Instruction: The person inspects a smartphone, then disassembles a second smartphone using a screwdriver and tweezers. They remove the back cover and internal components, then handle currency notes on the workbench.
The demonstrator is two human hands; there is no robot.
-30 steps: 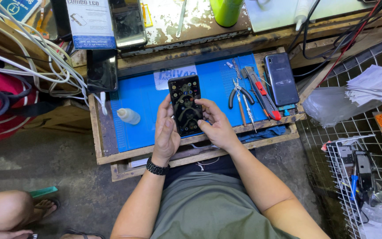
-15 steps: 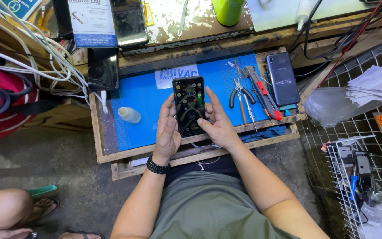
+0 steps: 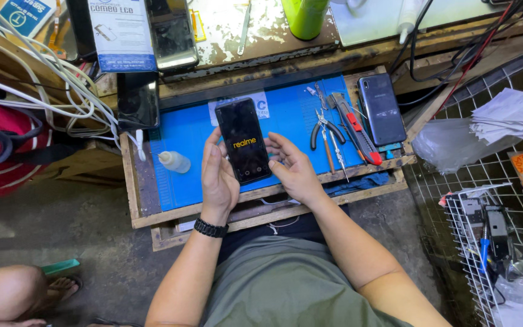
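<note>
Now: phone held over the blue mat

Both hands meet at a black phone (image 3: 243,140), its screen lit. The left hand (image 3: 218,178) curls around its left edge, gripping it; the right hand (image 3: 293,168) rests half-open against its right edge. Pliers (image 3: 324,128) lie nearby on the blue mat (image 3: 183,136).

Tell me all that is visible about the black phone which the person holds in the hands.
The black phone is a slim rectangular slab with rounded corners and a glossy glass front. Its screen is lit: dark, with a small yellow logo at the middle. It faces up toward the camera, tilted slightly, top end leaning left, above the blue mat. The left hand grips its left edge and lower part, thumb on the rim. The right hand is at its right edge, fingers spread open.
</note>
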